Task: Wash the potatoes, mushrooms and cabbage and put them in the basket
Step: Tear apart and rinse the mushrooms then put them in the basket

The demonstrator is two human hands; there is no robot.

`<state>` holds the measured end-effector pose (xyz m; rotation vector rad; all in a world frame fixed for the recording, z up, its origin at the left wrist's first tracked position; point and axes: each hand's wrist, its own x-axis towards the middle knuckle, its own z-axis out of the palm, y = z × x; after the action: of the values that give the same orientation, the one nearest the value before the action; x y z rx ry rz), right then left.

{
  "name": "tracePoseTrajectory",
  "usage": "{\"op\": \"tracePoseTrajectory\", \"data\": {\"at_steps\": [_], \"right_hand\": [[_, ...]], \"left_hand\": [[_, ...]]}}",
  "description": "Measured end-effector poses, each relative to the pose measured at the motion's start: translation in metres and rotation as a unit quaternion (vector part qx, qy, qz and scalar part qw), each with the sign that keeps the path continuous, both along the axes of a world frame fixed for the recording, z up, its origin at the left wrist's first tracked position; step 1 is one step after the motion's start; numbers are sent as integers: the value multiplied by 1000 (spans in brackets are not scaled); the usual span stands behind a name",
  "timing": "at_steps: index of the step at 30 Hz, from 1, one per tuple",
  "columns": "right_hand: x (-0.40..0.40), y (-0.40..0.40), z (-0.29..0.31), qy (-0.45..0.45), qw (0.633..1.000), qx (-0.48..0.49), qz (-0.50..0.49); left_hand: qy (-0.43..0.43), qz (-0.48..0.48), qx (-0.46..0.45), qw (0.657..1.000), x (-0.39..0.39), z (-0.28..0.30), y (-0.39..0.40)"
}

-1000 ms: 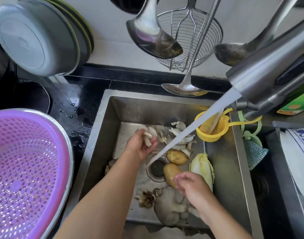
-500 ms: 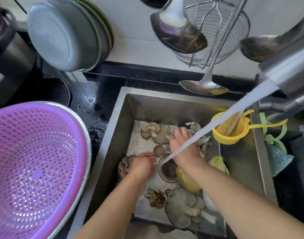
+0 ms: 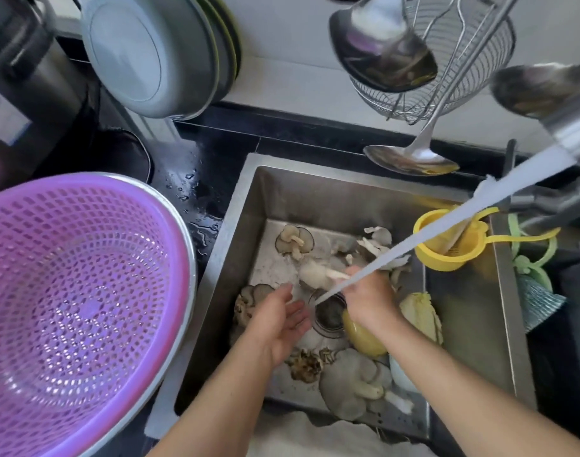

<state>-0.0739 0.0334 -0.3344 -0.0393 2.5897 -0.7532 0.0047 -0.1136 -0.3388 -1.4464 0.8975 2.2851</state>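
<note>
Both hands are down in the steel sink. My right hand grips a pale oyster mushroom under the water stream, just above the drain. My left hand is open, palm up, beside the drain and holds nothing. More grey oyster mushrooms lie at the back, at the left and at the front. A yellow potato sits under my right wrist. A pale cabbage lies to its right. The purple basket stands empty at the left, inside a metal bowl.
A yellow strainer hangs on the sink's right wall. Ladles and a wire skimmer hang above the sink. Stacked metal basins lean against the wall. The black counter is wet. The tap juts in from the right.
My right hand has picked a mushroom up from the back of the sink and brought it under the stream. My left hand has opened, palm up. The camera has turned left.
</note>
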Motion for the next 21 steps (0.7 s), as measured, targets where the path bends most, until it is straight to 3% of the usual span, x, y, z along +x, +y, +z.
{"op": "tracePoseTrajectory", "data": {"at_steps": [2, 6, 12, 17, 21], "right_hand": [[27, 7, 13, -45, 991, -111, -63], [64, 2, 14, -79, 976, -184, -84], [73, -12, 1, -111, 971, -194, -88], [53, -9, -6, -146, 954, -216, -149], [4, -8, -13, -92, 959, -193, -187]], "left_hand": [[26, -11, 20, 999, -1, 5, 6], [50, 32, 50, 997, 6, 11, 11], [1, 95, -2, 995, 15, 8, 2], [-9, 34, -14, 999, 15, 1, 2], [-24, 17, -23, 999, 15, -2, 5]]}}
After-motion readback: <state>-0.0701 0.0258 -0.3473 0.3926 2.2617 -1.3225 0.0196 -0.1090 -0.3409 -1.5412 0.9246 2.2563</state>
